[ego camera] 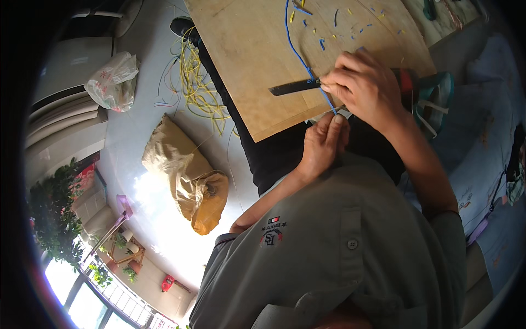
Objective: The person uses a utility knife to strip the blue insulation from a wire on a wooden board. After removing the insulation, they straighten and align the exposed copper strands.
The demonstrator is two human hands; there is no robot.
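Note:
A blue insulated wire [293, 45] runs down across a wooden board [246, 66] that rests over the person's lap. My left hand [324, 140] pinches the wire near the board's front edge, between thumb and forefinger. In my right hand [363, 88] is a dark, flat knife-like blade [291, 87], which points left and crosses the wire. Its handle is hidden by the fingers. Where blade and wire meet, a small curl of blue insulation [310, 81] shows. Scraps of blue insulation [321, 44] and yellow insulation [292, 17] lie scattered on the board's far part.
To the left on the floor are a tangle of yellow wire [197, 86], a tan woven sack [176, 156] and a plastic bag [115, 82]. A teal item with white straps [441, 103] sits right of the board. Blue patterned fabric [464, 127] covers the seat there.

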